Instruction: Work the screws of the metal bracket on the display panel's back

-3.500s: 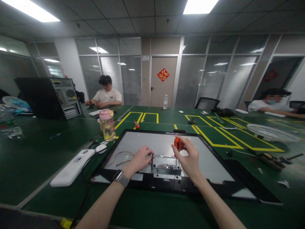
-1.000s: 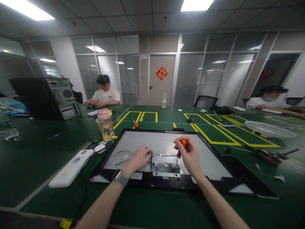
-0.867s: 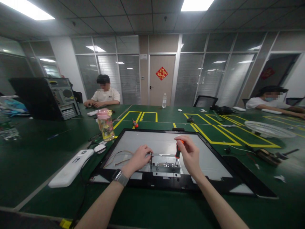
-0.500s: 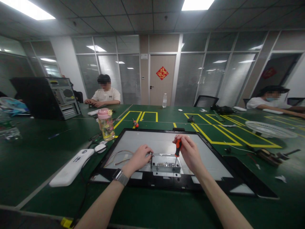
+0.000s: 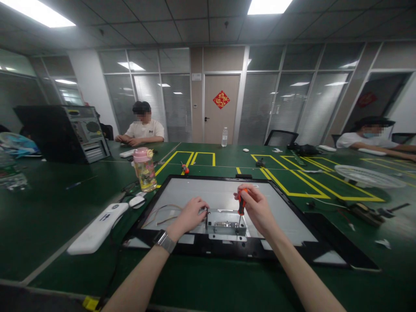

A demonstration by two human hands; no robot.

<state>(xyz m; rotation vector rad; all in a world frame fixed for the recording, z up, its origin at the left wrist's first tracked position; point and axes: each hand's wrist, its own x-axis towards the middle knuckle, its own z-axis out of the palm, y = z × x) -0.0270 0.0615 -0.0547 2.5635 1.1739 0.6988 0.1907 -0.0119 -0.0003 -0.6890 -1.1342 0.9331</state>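
Observation:
A monitor (image 5: 292, 227) lies face down on the green table, its grey back panel showing inside a black frame. A small metal bracket (image 5: 225, 225) sits on the panel near me. My left hand (image 5: 190, 215), with a watch on the wrist, rests closed against the bracket's left edge. My right hand (image 5: 258, 208) is closed round an orange-handled screwdriver (image 5: 241, 203), held upright with its tip down on the bracket's right end. Thin loose wires (image 5: 162, 214) lie on the panel left of my left hand.
A white device (image 5: 97, 228) and a mouse (image 5: 137, 201) lie left of the monitor, a pink-lidded bottle (image 5: 144, 170) behind them. A computer case (image 5: 66, 134) stands far left. A fan grille (image 5: 368, 177) and tools lie right. Two people sit at the far side.
My right hand has shifted its grip on the screwdriver and moved slightly left, the handle turning between the fingers. My left hand has stayed against the bracket.

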